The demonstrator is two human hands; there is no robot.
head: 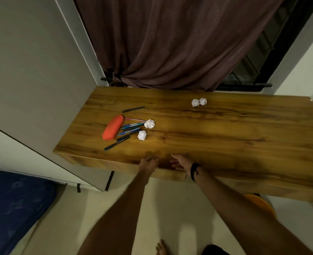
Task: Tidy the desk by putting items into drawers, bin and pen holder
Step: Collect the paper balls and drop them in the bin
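Note:
On the wooden desk (216, 129) lie a red pencil case (113, 130), several pens (128, 130) fanned out beside it and one black pen (133, 109) apart at the back. Two crumpled paper balls (149, 123) (142, 135) rest by the pens' tips, and two more (199, 102) sit together at the back right. My left hand (148, 163) curls its fingers over the top of a drawer front (170, 174) at the desk's near edge. My right hand (179, 162), fingers apart, reaches into the dark gap above that drawer front. A black band circles the right wrist.
A white cabinet (32, 80) stands against the desk's left end. A brown curtain (170, 43) hangs behind the desk. A blue mattress (14, 205) lies at the lower left, and something orange (260, 203) shows under the desk at right. My bare foot (161, 248) is on the pale floor.

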